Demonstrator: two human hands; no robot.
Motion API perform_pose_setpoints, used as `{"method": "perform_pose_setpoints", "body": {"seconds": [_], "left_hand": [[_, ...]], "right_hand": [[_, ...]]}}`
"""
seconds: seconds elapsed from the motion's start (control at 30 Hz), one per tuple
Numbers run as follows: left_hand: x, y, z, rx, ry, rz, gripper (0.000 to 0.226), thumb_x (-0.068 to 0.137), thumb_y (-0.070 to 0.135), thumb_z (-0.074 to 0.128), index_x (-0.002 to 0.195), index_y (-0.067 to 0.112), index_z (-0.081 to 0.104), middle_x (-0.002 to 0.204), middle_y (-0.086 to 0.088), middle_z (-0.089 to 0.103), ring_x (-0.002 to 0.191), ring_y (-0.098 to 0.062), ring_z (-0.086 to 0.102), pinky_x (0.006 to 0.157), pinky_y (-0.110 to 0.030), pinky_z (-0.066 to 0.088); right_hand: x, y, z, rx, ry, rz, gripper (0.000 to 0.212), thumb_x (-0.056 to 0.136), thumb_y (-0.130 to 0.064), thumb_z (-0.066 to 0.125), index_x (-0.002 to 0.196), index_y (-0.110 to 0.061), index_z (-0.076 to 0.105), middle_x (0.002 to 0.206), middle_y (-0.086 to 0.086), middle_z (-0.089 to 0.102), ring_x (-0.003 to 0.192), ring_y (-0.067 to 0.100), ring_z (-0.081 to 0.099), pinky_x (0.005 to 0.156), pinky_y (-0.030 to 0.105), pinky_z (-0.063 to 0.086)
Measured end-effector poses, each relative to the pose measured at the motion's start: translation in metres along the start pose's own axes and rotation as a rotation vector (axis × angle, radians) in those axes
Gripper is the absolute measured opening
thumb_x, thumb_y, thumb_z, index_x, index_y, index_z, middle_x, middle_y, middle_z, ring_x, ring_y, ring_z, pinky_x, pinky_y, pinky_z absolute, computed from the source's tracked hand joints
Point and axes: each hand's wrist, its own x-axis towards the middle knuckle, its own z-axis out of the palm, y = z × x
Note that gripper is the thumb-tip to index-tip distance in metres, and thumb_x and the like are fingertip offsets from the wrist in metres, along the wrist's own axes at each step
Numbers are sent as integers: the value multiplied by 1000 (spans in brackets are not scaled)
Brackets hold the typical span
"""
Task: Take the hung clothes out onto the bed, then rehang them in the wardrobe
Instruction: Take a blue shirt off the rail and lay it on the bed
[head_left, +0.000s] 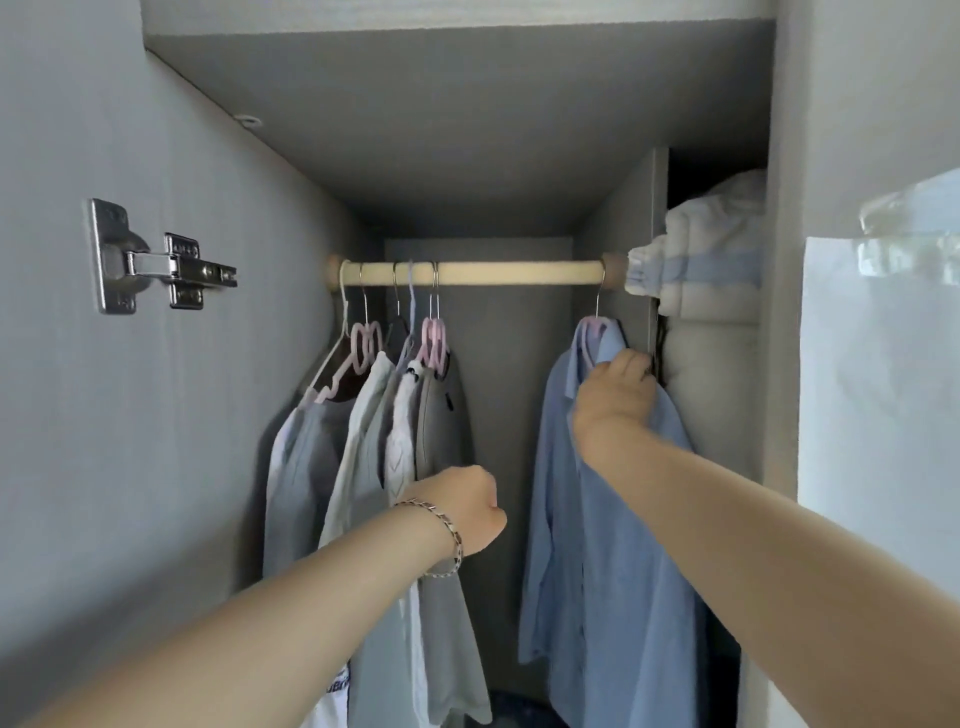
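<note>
A cream wooden rail (493, 273) spans the grey wardrobe. At its right end a blue shirt (587, 545) hangs on a pink hanger (592, 326). My right hand (615, 397) grips the shirt's shoulder just below the collar. At the rail's left end several light garments (363, 467) hang bunched together on pink and white hangers (366, 345). My left hand (460, 512), a chain bracelet on its wrist, is curled at the edge of the grey garment (447, 431); its fingers are hidden, so I cannot tell whether it holds the cloth.
A metal door hinge (156, 265) is fixed to the left wall. Folded white and blue bedding (711, 249) is stacked in a narrow compartment to the right of the rail. A glossy white door (883, 389) stands at the far right.
</note>
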Motion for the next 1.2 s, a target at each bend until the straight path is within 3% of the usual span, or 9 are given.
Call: {"method": "perform_pose_setpoints", "body": {"seconds": [0.1, 0.2, 0.33, 0.53, 0.67, 0.77, 0.97, 1.07, 1.2], "left_hand": [[15, -1, 2, -20, -50, 41, 26, 89, 18, 40, 100, 9, 62, 93, -9, 68, 78, -23, 59, 77, -28, 49], [22, -4, 6, -8, -55, 55, 27, 88, 18, 41, 101, 9, 62, 99, -9, 69, 79, -23, 61, 73, -26, 47], [24, -12, 12, 2, -52, 76, 26, 91, 22, 41, 103, 14, 63, 102, -4, 68, 86, -20, 63, 76, -28, 49], [25, -23, 13, -26, -51, 72, 25, 93, 24, 41, 102, 15, 63, 100, -4, 67, 80, -19, 61, 77, -30, 52], [21, -22, 15, 2, -37, 51, 26, 94, 24, 40, 103, 15, 63, 101, -3, 67, 81, -18, 60, 72, -27, 49], [14, -19, 20, -34, -36, 31, 26, 95, 23, 40, 103, 15, 63, 93, -1, 65, 75, -15, 57, 63, -23, 45], [-31, -9, 42, -44, -32, -92, 21, 93, 20, 40, 88, 16, 61, 82, 0, 62, 73, -17, 58, 66, -24, 47], [-67, 0, 54, -21, -65, -173, 22, 92, 19, 41, 85, 16, 61, 81, -1, 64, 70, -17, 58, 59, -23, 43], [-110, 20, 69, 28, -99, -216, 23, 90, 19, 41, 70, 23, 51, 82, 1, 59, 78, -19, 56, 62, -24, 40]], "right_hand": [[16, -12, 0, -87, -55, 48, 37, 100, -13, 28, 135, -2, 33, 133, 18, 40, 119, 27, 40, 80, 29, 33], [27, -16, -1, -49, -113, 127, 36, 97, -7, 34, 132, -5, 42, 128, 13, 48, 115, 27, 48, 76, 33, 38], [27, -12, 7, 556, -324, 97, 44, 96, -11, 44, 139, -7, 37, 137, 14, 48, 124, 29, 49, 97, 34, 42], [28, -12, 8, 1039, -246, 260, 46, 99, -33, 41, 122, 5, 52, 127, 22, 55, 116, 36, 53, 93, 39, 43], [2, -10, 7, 1046, -108, 151, 45, 101, -35, 33, 111, 2, 56, 118, 21, 59, 108, 35, 56, 80, 34, 43], [-29, -6, 0, 1058, -92, 56, 34, 101, -33, 33, 82, -10, 49, 108, 17, 61, 103, 34, 57, 77, 33, 42], [-120, 33, 7, 1020, -303, -82, 27, 101, -32, 30, 95, -11, 46, 80, 1, 49, 79, 20, 55, 67, 30, 45], [-159, 64, 12, 930, -422, -101, 25, 101, -30, 31, 97, -11, 47, 81, 2, 50, 77, 19, 51, 64, 27, 42], [-205, 111, 9, 880, -522, -109, 30, 98, -24, 35, 71, -14, 42, 67, -2, 40, 75, 22, 44, 59, 25, 34]]}}
